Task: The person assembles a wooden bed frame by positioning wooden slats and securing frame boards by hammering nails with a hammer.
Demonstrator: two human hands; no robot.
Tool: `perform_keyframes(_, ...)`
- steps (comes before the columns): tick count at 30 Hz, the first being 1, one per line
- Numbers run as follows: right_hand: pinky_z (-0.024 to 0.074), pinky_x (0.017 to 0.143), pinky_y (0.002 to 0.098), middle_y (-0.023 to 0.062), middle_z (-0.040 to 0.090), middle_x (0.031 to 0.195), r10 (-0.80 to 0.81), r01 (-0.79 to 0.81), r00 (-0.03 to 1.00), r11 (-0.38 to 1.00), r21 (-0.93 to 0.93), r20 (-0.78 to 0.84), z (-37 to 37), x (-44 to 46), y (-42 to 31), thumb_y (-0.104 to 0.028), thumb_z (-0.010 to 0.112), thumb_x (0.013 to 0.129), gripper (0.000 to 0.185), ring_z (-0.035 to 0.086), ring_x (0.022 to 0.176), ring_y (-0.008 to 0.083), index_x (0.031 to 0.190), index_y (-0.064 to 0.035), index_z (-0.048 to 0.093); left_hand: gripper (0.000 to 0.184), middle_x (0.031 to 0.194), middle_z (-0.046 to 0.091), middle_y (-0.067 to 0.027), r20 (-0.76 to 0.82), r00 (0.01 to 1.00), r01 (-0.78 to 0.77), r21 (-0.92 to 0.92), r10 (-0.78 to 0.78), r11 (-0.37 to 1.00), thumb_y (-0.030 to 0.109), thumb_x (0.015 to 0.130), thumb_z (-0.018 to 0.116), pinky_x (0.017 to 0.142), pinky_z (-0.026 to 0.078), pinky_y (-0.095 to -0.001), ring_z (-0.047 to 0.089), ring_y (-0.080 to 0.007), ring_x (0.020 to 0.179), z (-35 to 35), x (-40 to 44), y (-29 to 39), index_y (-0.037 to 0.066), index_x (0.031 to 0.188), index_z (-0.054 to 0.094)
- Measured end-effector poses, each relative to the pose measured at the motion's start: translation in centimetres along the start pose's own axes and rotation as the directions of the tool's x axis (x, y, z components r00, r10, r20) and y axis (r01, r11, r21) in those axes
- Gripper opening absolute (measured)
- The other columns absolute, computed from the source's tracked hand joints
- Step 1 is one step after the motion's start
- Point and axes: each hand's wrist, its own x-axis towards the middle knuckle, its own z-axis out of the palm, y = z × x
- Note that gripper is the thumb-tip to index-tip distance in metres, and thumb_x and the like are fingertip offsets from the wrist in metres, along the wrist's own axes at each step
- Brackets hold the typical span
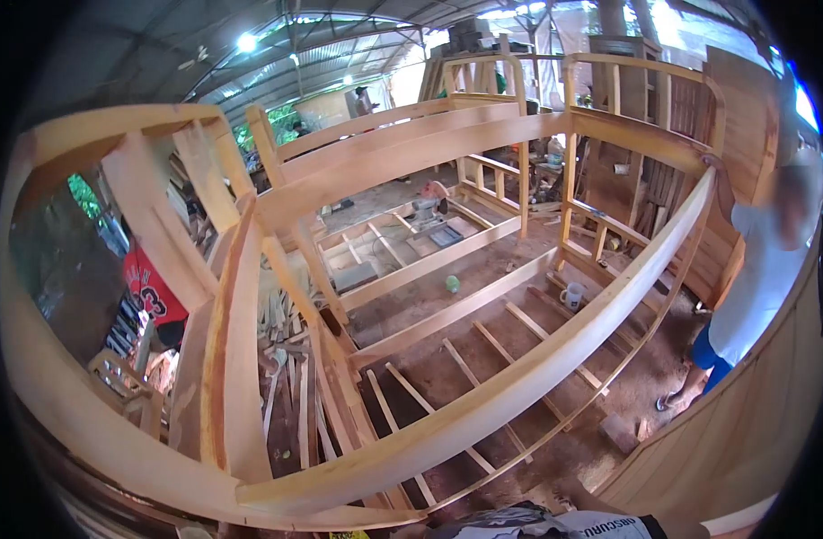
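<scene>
Neither my left hand nor my right hand can be made out; just my printed shirt (600, 525) shows at the bottom edge. In front of me stands a large unfinished wooden bed frame, like a bunk bed. Its long near rail (483, 386) slants from the lower left up to the right. A far upper rail (411, 162) spans to the posts at the back. On the left rises a curved end panel (160, 225) with wide slats. Thin cross slats (510, 346) lie low inside the frame. At the near rail's right end, a co-worker's hand (712, 164) touches the wood.
The co-worker in a light shirt (771, 269) stands at the right beside wooden panels (735, 440). Another low frame (429, 278) holds a power tool (427, 208). A clear mug (572, 296) sits among the slats. Wood strips (295, 395) pile at left, near a red shirt (149, 286).
</scene>
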Motion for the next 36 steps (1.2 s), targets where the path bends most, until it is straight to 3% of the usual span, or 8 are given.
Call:
perform_keyframes(8,0.0512,0.056,0.0352,0.0109,0.066,0.082,0.136,-0.137,0.991,0.99,0.027,0.019,-0.8,-3.0,6.2,-0.031,0.061,0.091,0.024,0.063,0.066,0.0219,0.1,-0.0097,0.065,0.015,0.076,0.06,-0.0035,0.032,0.999,0.007,-0.01,-0.007,1.0,0.019,0.083,0.062,0.063,0.047,-0.0326,0.057,-0.0176,0.067,-2.4,-1.2,-0.7,0.009,0.094,0.061)
perform_keyframes(13,0.0526,0.061,0.0334,0.0105,0.068,0.087,0.053,-0.03,0.996,0.957,-0.288,0.072,-0.3,-3.5,6.5,-0.031,0.058,0.092,0.025,0.066,0.074,0.0214,0.107,-0.0119,0.066,0.015,0.076,0.06,-0.0036,0.044,0.999,0.0,-0.001,0.0,1.0,0.019,0.083,0.062,0.062,0.047,-0.0329,0.057,-0.0179,0.066,-2.8,-1.6,-0.8,0.009,0.094,0.061)
perform_keyframes(17,0.0537,0.066,0.0319,0.0102,0.07,0.092,-0.222,0.389,0.92,0.443,-0.808,0.321,0.6,-3.1,5.6,-0.031,0.055,0.093,0.028,0.068,0.081,0.0209,0.111,-0.0137,0.066,0.015,0.076,0.06,-0.0038,0.048,0.999,0.001,0.006,-0.002,1.0,0.02,0.082,0.061,0.062,0.047,-0.0332,0.057,-0.0181,0.066,-2.8,-2.0,-1.2,0.009,0.093,0.061)
perform_keyframes(23,0.0549,0.071,0.0345,0.0111,0.069,0.098,-0.619,0.689,0.508,-0.126,-0.714,0.599,2.7,0.1,3.7,-0.022,0.061,0.09,0.028,0.068,0.083,0.0217,0.115,-0.0113,0.068,0.015,0.075,0.06,-0.004,0.051,0.999,0.002,0.014,-0.003,1.0,0.02,0.082,0.061,0.062,0.047,-0.0336,0.056,-0.0185,0.065,-3.0,-2.4,-2.0,0.009,0.093,0.061)
perform_keyframes(25,0.0537,0.077,0.0313,0.01,0.069,0.1,-0.359,0.411,0.911,0.825,-0.389,0.202,5.2,-8.4,-3.8,-0.025,0.064,0.089,0.03,0.067,0.085,0.0193,0.114,-0.0081,0.068,0.015,0.075,0.06,-0.004,0.051,0.999,-0.001,0.014,0.0,1.0,0.021,0.082,0.061,0.061,0.046,-0.0337,0.056,-0.0186,0.065,-3.0,-2.5,-2.4,0.009,0.092,0.061)
perform_keyframes(27,0.0534,0.081,0.0346,0.012,0.067,0.109,-0.264,0.299,0.909,0.952,-0.063,0.323,6.5,-12.0,-9.6,-0.026,0.057,0.095,0.034,0.066,0.092,0.0206,0.116,-0.0007,0.064,0.015,0.075,0.06,-0.0041,0.05,0.999,0.003,0.011,-0.003,1.0,0.021,0.082,0.061,0.061,0.046,-0.0338,0.056,-0.0187,0.065,-3.2,-2.7,-2.6,0.009,0.092,0.061)
perform_keyframes(33,0.0513,0.087,0.0346,0.015,0.066,0.112,-0.675,0.868,0.179,0.45,0.207,0.715,5.1,-36.0,-29.0,-0.019,0.064,0.091,0.038,0.064,0.1,0.0209,0.121,0.0041,0.059,0.015,0.075,0.06,-0.0043,0.045,0.999,0.013,0.012,-0.013,1.0,0.021,0.082,0.061,0.061,0.046,-0.0342,0.056,-0.0191,0.064,-3.7,-3.0,-3.5,0.009,0.091,0.061)
perform_keyframes(36,0.0511,0.076,0.0309,0.0149,0.067,0.101,-0.81,0.928,-0.175,0.055,0.369,0.56,3.2,-41.7,-34.1,-0.023,0.072,0.084,0.05,0.064,0.085,0.0199,0.122,0.0066,0.057,0.015,0.075,0.06,-0.0044,0.045,0.999,0.017,0.007,-0.017,1.0,0.022,0.082,0.061,0.061,0.046,-0.0344,0.056,-0.0192,0.064,-3.7,-3.2,-4.1,0.009,0.091,0.061)
